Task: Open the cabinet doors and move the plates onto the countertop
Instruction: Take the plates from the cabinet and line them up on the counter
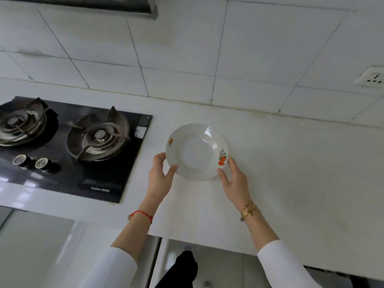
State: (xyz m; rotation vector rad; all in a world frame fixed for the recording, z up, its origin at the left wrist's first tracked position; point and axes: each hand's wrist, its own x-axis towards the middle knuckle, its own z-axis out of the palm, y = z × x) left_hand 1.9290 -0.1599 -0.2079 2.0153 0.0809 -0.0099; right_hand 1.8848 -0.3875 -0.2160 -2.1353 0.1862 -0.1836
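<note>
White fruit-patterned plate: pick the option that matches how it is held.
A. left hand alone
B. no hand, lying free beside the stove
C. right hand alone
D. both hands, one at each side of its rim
D: the white fruit-patterned plate has the left hand gripping its near-left rim and the right hand at its near-right rim, over the pale countertop.
</note>
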